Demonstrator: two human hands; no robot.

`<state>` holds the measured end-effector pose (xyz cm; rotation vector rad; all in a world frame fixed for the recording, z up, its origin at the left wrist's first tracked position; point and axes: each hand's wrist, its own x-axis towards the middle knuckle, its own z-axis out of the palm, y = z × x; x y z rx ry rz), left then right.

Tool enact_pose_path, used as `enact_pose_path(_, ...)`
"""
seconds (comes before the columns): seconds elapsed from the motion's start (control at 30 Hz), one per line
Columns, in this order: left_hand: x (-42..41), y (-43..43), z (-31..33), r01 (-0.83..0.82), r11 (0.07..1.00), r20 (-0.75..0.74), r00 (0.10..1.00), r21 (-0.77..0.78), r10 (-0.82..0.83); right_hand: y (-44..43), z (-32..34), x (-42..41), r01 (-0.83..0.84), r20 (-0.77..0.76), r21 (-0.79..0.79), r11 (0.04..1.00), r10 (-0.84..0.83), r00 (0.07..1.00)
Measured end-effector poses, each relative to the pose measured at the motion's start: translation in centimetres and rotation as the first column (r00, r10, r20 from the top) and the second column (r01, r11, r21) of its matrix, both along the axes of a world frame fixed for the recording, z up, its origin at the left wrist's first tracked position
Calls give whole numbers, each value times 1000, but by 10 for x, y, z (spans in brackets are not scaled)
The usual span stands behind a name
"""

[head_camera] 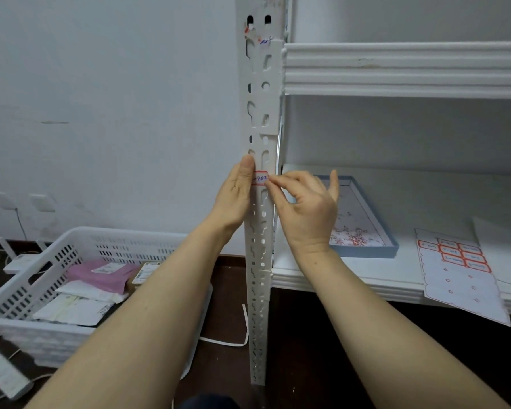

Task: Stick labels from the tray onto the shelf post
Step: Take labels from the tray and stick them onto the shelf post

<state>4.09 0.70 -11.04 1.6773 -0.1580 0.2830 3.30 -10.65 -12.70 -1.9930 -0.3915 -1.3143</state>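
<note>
Our left hand (236,196) presses flat, fingers straight, against the shelf post (261,113); we note our right hand (307,209) pinching the label (259,178) at its right edge.

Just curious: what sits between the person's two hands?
The head view shows a red-bordered label on the white shelf post; the left hand rests beside it, the right hand pinches its edge.

The left hand (236,196) rests flat on the shelf post (262,113) while the right hand (309,209) pinches a red-bordered label (260,178) against it.
</note>
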Motion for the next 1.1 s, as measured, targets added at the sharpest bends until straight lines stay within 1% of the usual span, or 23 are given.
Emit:
enact_pose_path(0.1, 1, 0, -1, 0, 1000, 1, 1000, 2, 0, -1, 2, 2, 53, 28, -30, 998, -52, 998)
enact_pose_path(0.3, 0, -1, -2, -25, 999, 33, 999, -35, 26, 5, 6, 3, 122, 26, -27, 992, -122, 992)
enact_pose_path(0.43, 0, -2, -2, -33, 999, 36, 999, -35, 35, 6, 8, 2, 113, 39, -9, 994, -113, 993)
enact_pose_path(0.57, 0, -3, -2, -41, 999, 46, 998, -37, 42, 8, 9, 2, 121, 69, -31, 992, -118, 991)
enact_pose_path(0.93, -1, -6, -2, -91, 996, 54, 994, -20, 92, 5, 10, 5, 95, 86, -66, 993, -90, 992)
enact_pose_path(1.1, 0, -6, -2, -77, 997, 62, 995, -23, 78, -1, 7, 6, 46, 70, -84, 995, -40, 997)
